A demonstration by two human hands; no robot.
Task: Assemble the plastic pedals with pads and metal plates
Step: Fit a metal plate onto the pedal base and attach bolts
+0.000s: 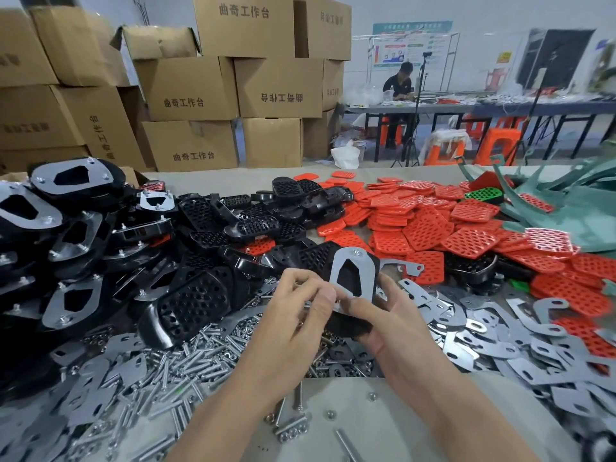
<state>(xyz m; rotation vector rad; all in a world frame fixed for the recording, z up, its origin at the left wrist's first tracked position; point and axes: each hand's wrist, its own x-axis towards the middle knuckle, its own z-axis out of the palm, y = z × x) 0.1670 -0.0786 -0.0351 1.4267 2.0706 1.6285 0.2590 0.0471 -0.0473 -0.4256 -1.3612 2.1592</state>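
- A black plastic pedal (348, 325) is held above the table (333, 438), in mid-frame, between both hands.
- A grey metal plate (366, 268) with an angular cut-out is seen lying on the pedal's upper face; a small nut (357, 252) is seated at its far end.
- Left hand (300, 305): fingers curled, thumb and fingertips pinched at the near left edge of the plate. Whether a small part is also held between them cannot be told.
- Right hand (383, 315): wrapped round the pedal from the right and below, thumb pressed on the plate's near edge.
- A heap of black perforated pedals (200, 295) is noted to the left of the hands, with plated pedals (73, 181) stacked further left.
- Red perforated pads (426, 228) are spread beyond and to the right.
- Loose grey plates (500, 345) lie to the right, and silver bolts (186, 355) to the near left.
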